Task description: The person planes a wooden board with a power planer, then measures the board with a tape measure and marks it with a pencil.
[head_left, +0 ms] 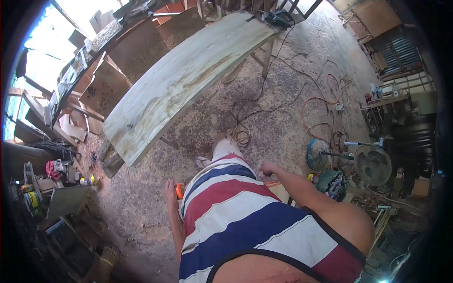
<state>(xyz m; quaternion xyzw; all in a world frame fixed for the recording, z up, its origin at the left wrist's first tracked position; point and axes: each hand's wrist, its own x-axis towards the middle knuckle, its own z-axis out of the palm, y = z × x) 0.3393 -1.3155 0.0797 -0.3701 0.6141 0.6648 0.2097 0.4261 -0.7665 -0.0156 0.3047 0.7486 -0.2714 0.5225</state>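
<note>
My left hand (171, 192) hangs beside the striped shirt, its fingers wrapped against an orange and dark object (180, 191), too small to name. On the other side of the shirt, my right hand (268, 168) is closed with curled fingers; what it holds, if anything, is hidden. A long, pale wooden slab (184, 80) rests on supports in front, away from both hands. At its far end sits a dark power tool (277, 19) with a cable.
Cables and hoses (314, 99) run over the dusty floor. Two fans (372, 164) and a green container (332, 184) stand at the right. Boards (111, 87) lean behind the slab. Cans (88, 180) and scrap wood lie at the left.
</note>
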